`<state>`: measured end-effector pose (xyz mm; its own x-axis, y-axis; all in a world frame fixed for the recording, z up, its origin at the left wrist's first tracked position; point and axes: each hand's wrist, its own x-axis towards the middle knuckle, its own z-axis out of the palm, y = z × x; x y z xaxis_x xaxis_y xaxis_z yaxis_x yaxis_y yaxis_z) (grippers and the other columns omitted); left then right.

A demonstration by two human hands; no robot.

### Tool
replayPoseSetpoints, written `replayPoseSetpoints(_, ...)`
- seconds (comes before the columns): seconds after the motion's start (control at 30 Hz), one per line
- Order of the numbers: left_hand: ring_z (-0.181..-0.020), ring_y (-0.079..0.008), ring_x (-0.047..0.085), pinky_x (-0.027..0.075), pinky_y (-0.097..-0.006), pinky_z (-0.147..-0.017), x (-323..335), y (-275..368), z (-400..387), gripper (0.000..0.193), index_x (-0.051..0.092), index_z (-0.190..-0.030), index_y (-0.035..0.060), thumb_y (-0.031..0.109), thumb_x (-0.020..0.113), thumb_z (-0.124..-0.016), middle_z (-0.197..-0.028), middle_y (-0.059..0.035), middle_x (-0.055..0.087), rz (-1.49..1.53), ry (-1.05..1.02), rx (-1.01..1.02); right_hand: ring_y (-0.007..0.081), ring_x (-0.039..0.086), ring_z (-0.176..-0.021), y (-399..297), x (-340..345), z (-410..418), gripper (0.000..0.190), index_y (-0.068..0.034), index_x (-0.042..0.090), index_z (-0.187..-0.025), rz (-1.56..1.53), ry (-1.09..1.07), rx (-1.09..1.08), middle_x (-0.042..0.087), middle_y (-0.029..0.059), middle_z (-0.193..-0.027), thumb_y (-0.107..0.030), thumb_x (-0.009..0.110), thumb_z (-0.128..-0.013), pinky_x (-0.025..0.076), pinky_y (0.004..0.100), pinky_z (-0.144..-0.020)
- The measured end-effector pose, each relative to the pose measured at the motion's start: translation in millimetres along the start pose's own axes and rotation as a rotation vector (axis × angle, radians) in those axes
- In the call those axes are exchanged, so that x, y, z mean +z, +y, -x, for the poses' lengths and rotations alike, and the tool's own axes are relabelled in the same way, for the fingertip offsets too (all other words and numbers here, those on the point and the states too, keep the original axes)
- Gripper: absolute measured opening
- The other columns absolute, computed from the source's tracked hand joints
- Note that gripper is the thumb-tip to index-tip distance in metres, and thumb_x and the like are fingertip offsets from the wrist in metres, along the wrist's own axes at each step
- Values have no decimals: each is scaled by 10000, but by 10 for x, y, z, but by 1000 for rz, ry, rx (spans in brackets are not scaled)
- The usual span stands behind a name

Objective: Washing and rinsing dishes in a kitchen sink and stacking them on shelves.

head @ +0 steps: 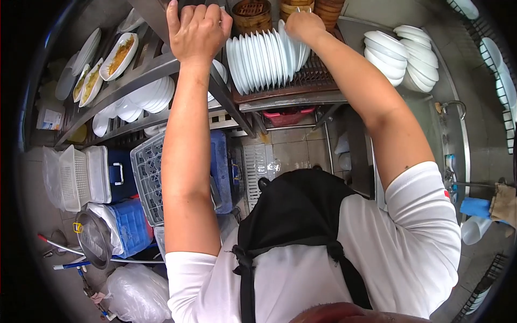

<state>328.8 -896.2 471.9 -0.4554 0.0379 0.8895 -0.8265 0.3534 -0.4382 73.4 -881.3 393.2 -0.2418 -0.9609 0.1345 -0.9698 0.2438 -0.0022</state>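
My left hand (200, 34) is raised at the metal shelf frame (155, 66), back of the hand up and fingers bent over. What lies under its palm is hidden. On the right, my right hand (305, 26) is curled at the far end of a row of upright white plates (258, 60). Small white pieces (299, 9) of unclear kind stick out beyond its fingers. The plates stand on edge in a brown slotted rack (282, 87). Bamboo steamers (252, 16) sit just behind them.
Stacked white bowls (385, 54) stand right of the rack, above a sink (422, 109) with a tap. Left shelves hold filled oblong dishes (119, 56) and more plates (155, 95). A grey glass rack (147, 181), blue crate (131, 226) and plastic bag (137, 292) are below.
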Motion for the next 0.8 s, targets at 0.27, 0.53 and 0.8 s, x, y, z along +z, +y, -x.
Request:
replayPoseSetpoints(0.27,-750,-139,624,328,-406,-1105,40,52,1,201,664,-644,187,292,637,-813,-664,49,649,12,-4,7,369,713,-981,-130,-203,287,326,35,700,-1090,83,36,-165,726,222,-1038,-94,444,-934,571,466,-858)
replayPoseSetpoints(0.53,-733,-160,617,343,-408,-1090,115,12,84,192,673,-649,182,289,643,-806,-669,30,665,-11,-64,-41,408,702,-976,-185,-262,258,385,57,454,-1309,31,67,-257,711,261,-1030,-76,411,-950,567,488,-854)
replayPoseSetpoints(0.8,-775,-241,591,355,-479,-1113,258,-44,16,174,578,-628,110,208,646,-754,-669,-63,578,545,322,-230,370,521,-1300,129,106,285,504,-149,358,-1496,-388,361,-282,477,160,-1484,-273,468,-1019,459,460,-1037)
